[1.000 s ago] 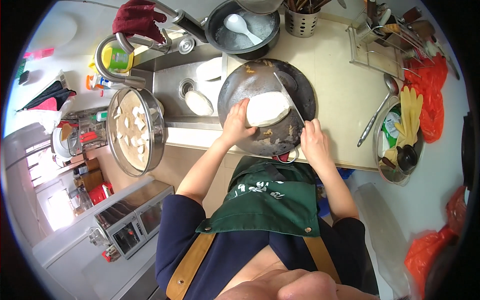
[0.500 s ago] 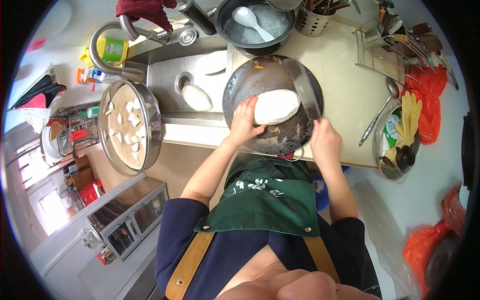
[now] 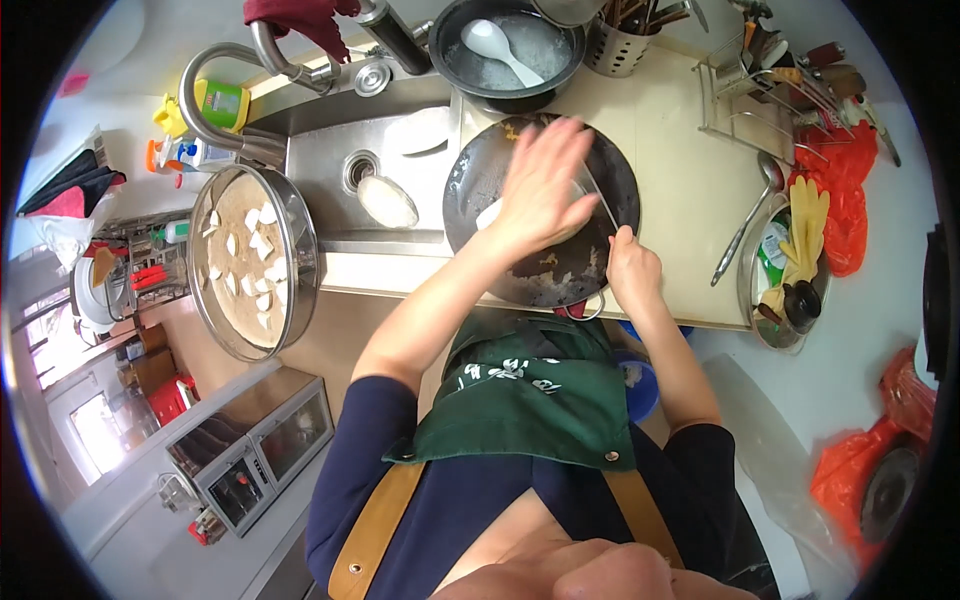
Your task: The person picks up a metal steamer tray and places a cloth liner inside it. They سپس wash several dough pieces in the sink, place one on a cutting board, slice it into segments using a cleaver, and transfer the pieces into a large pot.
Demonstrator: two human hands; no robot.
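A round dark chopping board [image 3: 470, 172] lies across the counter beside the sink. My right hand [image 3: 634, 266] is at its right side, closed around the handle of a kitchen knife [image 3: 598, 196], whose broad blade points away from me over the board. Fingers outstretched, my left hand [image 3: 542, 188] spreads over the middle of the board. Beneath it shows the left end of a white peeled root vegetable [image 3: 488, 213]; the rest is hidden by the hand, as is part of the blade. Whether the left palm touches the vegetable or the blade, I cannot tell.
Two white oval pieces [image 3: 387, 202] lie in the steel sink [image 3: 325, 150]. Left of it stands a round metal-rimmed sieve [image 3: 305, 265] with several white chunks. Behind the board is a dark pot [image 3: 440, 72] with a white spoon [image 3: 490, 42]. A ladle [image 3: 745, 225] rests at right.
My left hand has left the vegetable's left end and moved forward and right over it, fingers spreading. The knife blade, earlier right of the vegetable, now lies partly behind that hand.
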